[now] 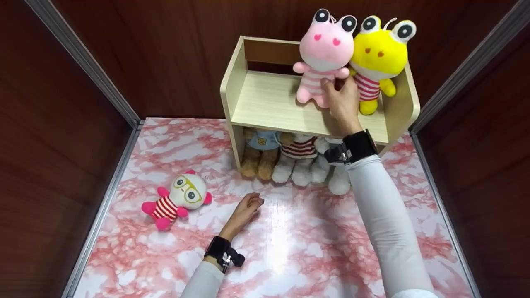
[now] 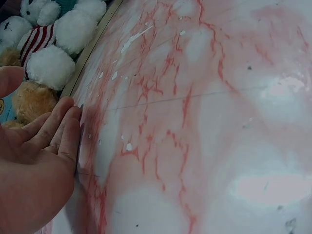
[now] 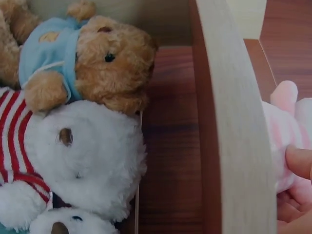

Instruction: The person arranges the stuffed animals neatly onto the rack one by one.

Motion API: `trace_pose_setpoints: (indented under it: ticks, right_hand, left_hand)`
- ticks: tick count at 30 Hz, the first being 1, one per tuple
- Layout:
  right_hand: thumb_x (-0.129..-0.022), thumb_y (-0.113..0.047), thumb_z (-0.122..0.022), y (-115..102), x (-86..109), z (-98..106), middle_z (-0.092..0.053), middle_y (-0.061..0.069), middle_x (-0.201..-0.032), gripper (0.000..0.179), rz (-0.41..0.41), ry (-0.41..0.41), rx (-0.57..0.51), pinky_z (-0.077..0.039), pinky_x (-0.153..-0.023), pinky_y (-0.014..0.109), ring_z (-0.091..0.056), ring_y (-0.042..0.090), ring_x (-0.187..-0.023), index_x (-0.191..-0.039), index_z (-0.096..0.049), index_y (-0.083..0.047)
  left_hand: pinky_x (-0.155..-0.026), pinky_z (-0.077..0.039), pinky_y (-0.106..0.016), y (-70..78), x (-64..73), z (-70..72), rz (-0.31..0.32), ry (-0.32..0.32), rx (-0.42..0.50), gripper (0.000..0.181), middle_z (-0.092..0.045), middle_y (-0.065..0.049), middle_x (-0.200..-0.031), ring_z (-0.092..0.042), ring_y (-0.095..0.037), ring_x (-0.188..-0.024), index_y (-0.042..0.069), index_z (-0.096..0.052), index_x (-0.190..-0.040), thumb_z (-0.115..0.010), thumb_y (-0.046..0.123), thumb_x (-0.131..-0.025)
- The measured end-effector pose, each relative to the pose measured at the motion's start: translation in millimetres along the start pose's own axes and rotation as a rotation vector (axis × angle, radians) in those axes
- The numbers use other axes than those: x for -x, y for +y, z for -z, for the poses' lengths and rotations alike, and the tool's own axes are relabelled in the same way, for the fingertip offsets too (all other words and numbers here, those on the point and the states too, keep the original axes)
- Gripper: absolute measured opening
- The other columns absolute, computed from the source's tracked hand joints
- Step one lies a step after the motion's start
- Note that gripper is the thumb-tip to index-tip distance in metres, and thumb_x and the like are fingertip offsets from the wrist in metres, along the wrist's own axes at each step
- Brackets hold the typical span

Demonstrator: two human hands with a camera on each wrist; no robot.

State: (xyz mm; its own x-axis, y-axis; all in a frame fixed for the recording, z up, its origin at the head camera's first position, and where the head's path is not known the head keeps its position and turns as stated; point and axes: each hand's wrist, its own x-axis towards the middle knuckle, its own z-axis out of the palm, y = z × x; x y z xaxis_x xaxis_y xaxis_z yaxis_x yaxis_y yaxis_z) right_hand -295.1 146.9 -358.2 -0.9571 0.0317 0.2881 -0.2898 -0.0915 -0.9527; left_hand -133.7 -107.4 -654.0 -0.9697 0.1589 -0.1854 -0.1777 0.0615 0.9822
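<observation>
My right hand grips a pink frog plush by its striped body, over the upper shelf board. In the right wrist view its pink body shows beside the shelf edge, with the thumb pressed on it. A yellow frog plush sits right of it, against the shelf's side wall. Low over the marbled surface, my left hand has relaxed, slightly bent fingers and holds nothing. Left of that hand lies a panda plush with yellow glasses and a red-striped body.
The lower shelf level holds a brown bear plush in a blue top, a white plush in red stripes and another white plush. Dark wood panels enclose the red-and-white marbled surface at the back and sides.
</observation>
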Motion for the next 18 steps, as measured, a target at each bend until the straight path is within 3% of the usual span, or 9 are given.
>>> trace_pose_setpoints:
  ticks: [3,7,9,14,18]
  right_hand:
    - [-0.101,-0.007,-0.060,0,-0.5,-1,-0.067,0.015,-0.131,0.037,-0.035,0.009,-0.034,-0.061,-0.076,0.042,-0.069,0.038,-0.104,-0.137,-0.062,-0.013]
    - [-0.101,-0.003,-0.059,9,-3.6,0,-0.064,0.017,-0.136,0.042,0.001,-0.025,-0.129,-0.058,-0.091,0.050,-0.065,0.040,-0.116,-0.142,-0.057,-0.011]
    - [-0.101,-0.005,-0.061,14,-5.1,2,-0.064,0.017,-0.137,0.044,0.022,-0.008,-0.059,-0.056,-0.097,0.046,-0.064,0.037,-0.120,-0.144,-0.055,-0.009]
    - [-0.100,-0.013,-0.063,18,-2.2,7,-0.056,0.019,-0.147,0.054,-0.032,0.117,0.280,-0.046,-0.108,0.024,-0.057,0.024,-0.133,-0.150,-0.047,0.002]
    - [-0.102,-0.013,-0.062,16,8.8,9,-0.047,0.023,-0.155,0.061,-0.041,0.129,0.306,-0.041,-0.113,0.024,-0.048,0.027,-0.142,-0.154,-0.038,0.007]
  left_hand:
    - [-0.106,-0.046,-0.044,-7.5,-4.2,-0.5,-0.001,0.003,-0.010,0.052,-0.061,-0.027,-0.131,-0.055,-0.037,-0.127,-0.013,-0.042,-0.144,-0.055,0.018,-0.106]
    - [-0.108,-0.045,-0.043,-8.7,-4.9,-0.8,0.004,0.008,0.000,0.053,-0.061,-0.025,-0.132,-0.055,-0.035,-0.128,-0.012,-0.042,-0.146,-0.056,0.019,-0.105]
    - [-0.108,-0.045,-0.044,-8.6,-4.7,-0.7,0.006,0.007,0.004,0.053,-0.061,-0.026,-0.132,-0.055,-0.037,-0.128,-0.013,-0.042,-0.145,-0.057,0.019,-0.105]
    - [-0.109,-0.044,-0.047,-10.5,-4.3,0.7,0.002,0.000,0.006,0.051,-0.059,-0.028,-0.132,-0.053,-0.040,-0.129,-0.014,-0.040,-0.145,-0.054,0.016,-0.106]
    - [-0.110,-0.044,-0.047,-11.0,-3.2,1.6,-0.006,-0.004,0.016,0.050,-0.059,-0.026,-0.133,-0.054,-0.038,-0.129,-0.011,-0.042,-0.146,-0.054,0.017,-0.106]
